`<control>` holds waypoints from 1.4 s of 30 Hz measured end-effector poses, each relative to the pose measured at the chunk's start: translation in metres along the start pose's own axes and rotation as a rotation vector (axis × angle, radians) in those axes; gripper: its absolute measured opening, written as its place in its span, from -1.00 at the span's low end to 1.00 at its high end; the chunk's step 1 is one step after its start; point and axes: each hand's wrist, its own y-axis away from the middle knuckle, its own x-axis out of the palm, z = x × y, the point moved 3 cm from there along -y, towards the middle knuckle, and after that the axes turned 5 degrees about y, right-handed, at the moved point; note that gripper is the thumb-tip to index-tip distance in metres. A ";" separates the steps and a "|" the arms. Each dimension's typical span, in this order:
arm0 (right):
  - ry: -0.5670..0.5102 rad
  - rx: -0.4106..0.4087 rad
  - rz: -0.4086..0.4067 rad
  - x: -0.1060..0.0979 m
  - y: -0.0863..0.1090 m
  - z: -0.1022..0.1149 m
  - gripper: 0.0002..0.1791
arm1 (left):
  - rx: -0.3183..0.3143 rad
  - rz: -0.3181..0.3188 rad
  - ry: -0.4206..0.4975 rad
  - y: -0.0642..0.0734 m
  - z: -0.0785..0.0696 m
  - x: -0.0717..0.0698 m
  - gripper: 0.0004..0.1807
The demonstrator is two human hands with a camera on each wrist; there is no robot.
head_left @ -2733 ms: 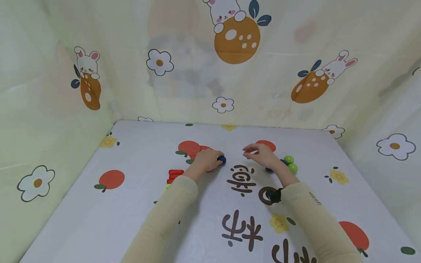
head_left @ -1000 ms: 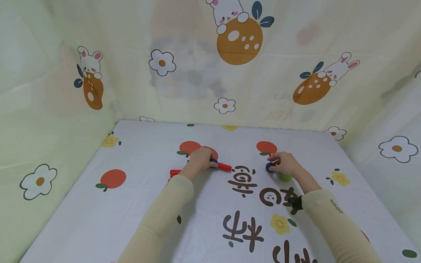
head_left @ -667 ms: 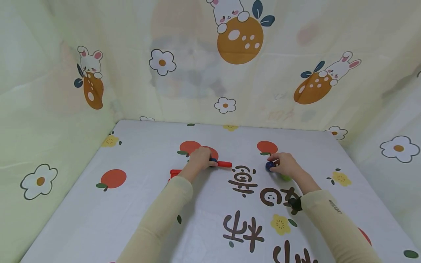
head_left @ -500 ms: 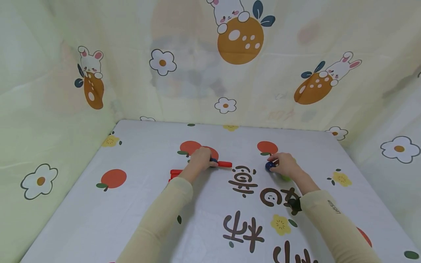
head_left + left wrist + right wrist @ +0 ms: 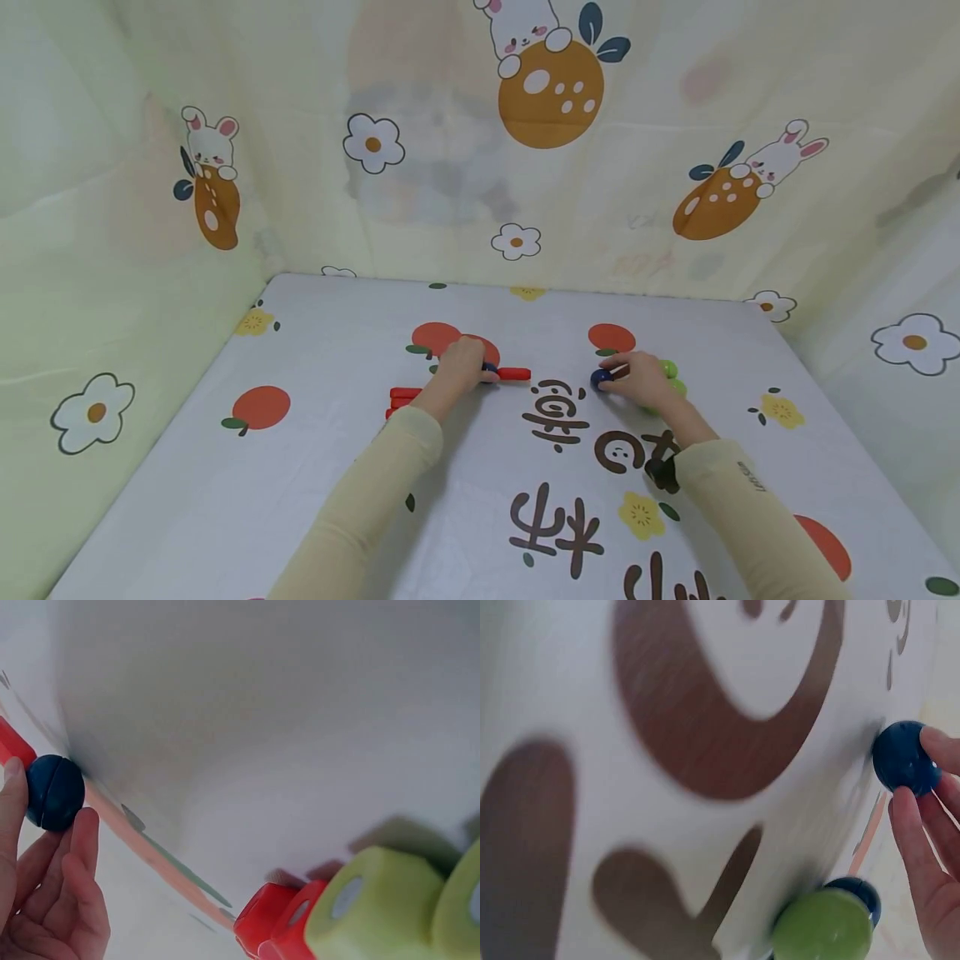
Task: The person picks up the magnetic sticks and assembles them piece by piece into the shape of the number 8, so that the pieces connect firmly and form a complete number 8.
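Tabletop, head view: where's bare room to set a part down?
Free: left of the red bars, around the printed apple; right of the green balls, toward the yellow flower print; between the sleeves, over brown lettering. Crowded: around the left hand, with blue ball and red stick; around the right hand, with second blue ball, green balls alongside.

One glossy red rod-shaped stick [image 5: 514,374] has one glossy dark-blue ball [image 5: 64,796] touching its left end. Right of that stick come one matching blue ball [image 5: 601,380], then at least two glossy lime-green balls [image 5: 668,368] and one further blue ball [image 5: 866,889]. Left of it: at least two other red sticks [image 5: 406,392] and two yellow-green faceted sticks [image 5: 390,892].
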 end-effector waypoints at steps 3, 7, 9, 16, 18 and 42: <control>-0.048 -0.002 0.005 0.004 -0.002 0.001 -0.60 | 0.002 -0.006 -0.005 0.000 0.000 0.000 -0.59; -0.090 0.000 0.016 0.010 -0.004 0.001 -0.59 | 0.000 -0.002 -0.004 0.001 -0.001 0.000 -0.59; -0.101 0.005 0.020 0.012 -0.005 0.001 -0.57 | 0.002 -0.001 -0.007 0.002 -0.001 0.000 -0.58; -0.151 0.050 0.039 0.017 -0.007 0.006 -0.56 | -0.007 -0.003 -0.015 0.003 -0.002 -0.001 -0.57; -0.171 0.061 0.045 0.018 -0.007 0.009 -0.56 | -0.011 0.000 -0.018 0.003 -0.002 0.000 -0.57; -0.348 0.146 0.148 0.047 -0.025 0.050 -0.54 | -0.016 0.016 -0.072 0.000 -0.002 -0.001 -0.58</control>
